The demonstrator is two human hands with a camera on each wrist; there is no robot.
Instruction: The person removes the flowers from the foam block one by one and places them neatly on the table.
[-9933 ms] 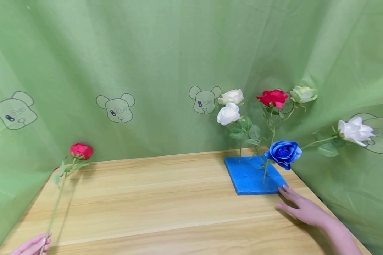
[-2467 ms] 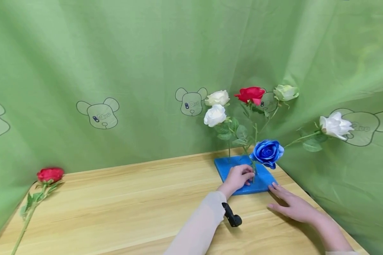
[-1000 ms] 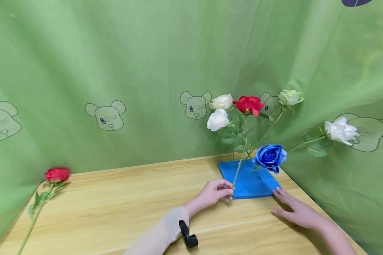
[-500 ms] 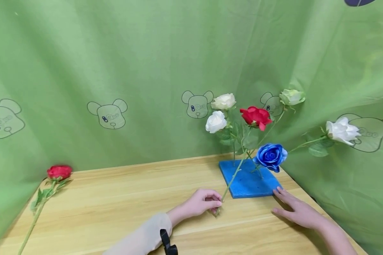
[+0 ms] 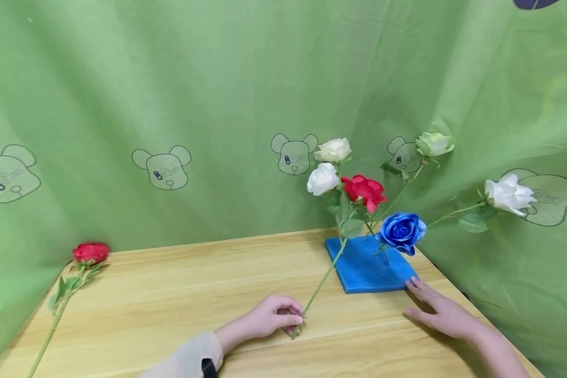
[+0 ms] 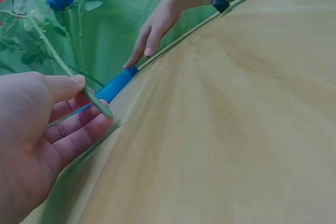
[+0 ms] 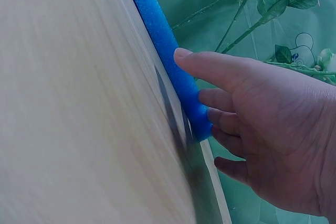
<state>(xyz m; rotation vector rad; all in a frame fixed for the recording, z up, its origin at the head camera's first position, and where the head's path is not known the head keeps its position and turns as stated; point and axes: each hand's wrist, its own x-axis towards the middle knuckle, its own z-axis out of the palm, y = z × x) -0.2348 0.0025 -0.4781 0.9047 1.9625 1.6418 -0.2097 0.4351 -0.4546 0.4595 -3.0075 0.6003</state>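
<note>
In the head view my left hand (image 5: pixel 270 318) pinches the lower stem of a red rose (image 5: pixel 364 191) between thumb and fingers. The rose leans up and away to the right, its bloom overlapping the board's flowers. The stem's cut end (image 6: pixel 106 112) pokes out past the fingertips in the left wrist view. My right hand (image 5: pixel 444 313) has its fingers extended, fingertips at the near right corner of a blue foam board (image 5: pixel 366 275). A blue rose (image 5: pixel 402 232) stands in that board, and small holes show in its surface.
Other flowers rise from the board: a cream rose (image 5: pixel 333 149), a white rose (image 5: pixel 322 179), a pale green rose (image 5: pixel 434 143) and a white flower (image 5: pixel 509 194) leaning right. A second red rose (image 5: pixel 91 253) lies on the table's (image 5: pixel 193 283) left side. Green curtain (image 5: pixel 227 79) encloses the table.
My left hand laid one red rose on the left, reached to the board, drew the other red rose's stem out and brought it left and nearer. My right hand stayed at the board's corner.
</note>
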